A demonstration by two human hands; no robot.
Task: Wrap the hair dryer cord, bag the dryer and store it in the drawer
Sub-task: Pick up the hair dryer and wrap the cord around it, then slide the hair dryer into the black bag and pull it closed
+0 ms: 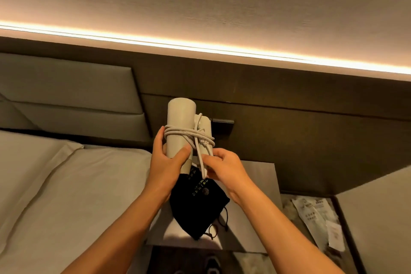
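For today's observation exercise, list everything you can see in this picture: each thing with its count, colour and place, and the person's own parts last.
hair dryer: one, cream, held up at centre
cord: one, cream, wound around the dryer, loose end running down to the right hand
drawstring bag: one, black, on the bedside table under the hands
bedside table: one, grey top, right of the bed
bed: one, pale linen, left
headboard: one, grey padded, upper left
light strip: one, warm white, along the wall
papers: several, white, lower right
hands: two, left gripping the dryer, right pinching the cord
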